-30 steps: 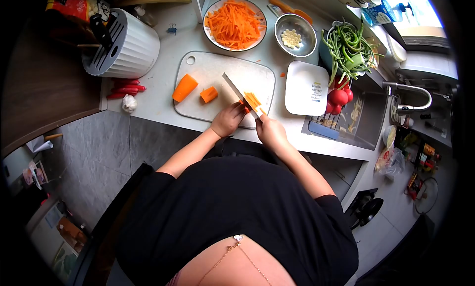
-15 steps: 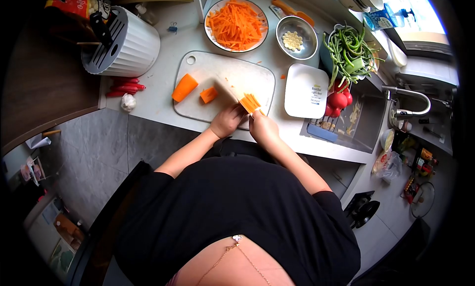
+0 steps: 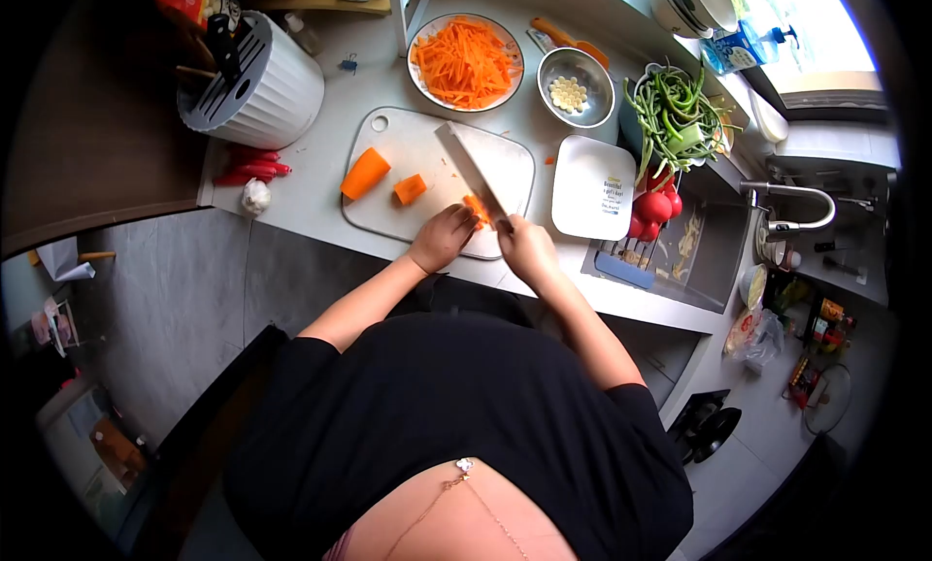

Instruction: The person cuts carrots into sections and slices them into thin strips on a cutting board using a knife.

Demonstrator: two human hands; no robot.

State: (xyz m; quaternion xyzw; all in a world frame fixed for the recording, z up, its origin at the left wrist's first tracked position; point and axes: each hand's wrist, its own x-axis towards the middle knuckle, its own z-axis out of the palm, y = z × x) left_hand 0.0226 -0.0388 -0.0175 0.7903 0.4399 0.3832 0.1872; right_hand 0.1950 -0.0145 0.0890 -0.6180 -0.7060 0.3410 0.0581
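Observation:
My right hand (image 3: 527, 247) is closed round the handle of a knife (image 3: 473, 173), whose blade slants up and left over the white cutting board (image 3: 388, 129). At the board's near edge my left hand (image 3: 444, 239) has its fingers bent together against cut carrot (image 3: 476, 210), just left of the blade. How much carrot lies under those fingertips is hidden. Left of them lie a short carrot block (image 3: 410, 189) and a larger carrot piece (image 3: 365, 174).
Behind the board are a plate of carrot strips (image 3: 466, 61) and a metal bowl (image 3: 577, 87). A white tray (image 3: 593, 188), green beans (image 3: 672, 115), tomatoes (image 3: 653, 208) and the sink (image 3: 714, 260) are right. Left are a knife block (image 3: 282, 85), garlic (image 3: 256, 196) and chillies (image 3: 254, 165).
The flat pile of carrot strips beside the blade no longer shows there; the knife now stands over the spot, its blade in clear view. The camera view has shifted slightly.

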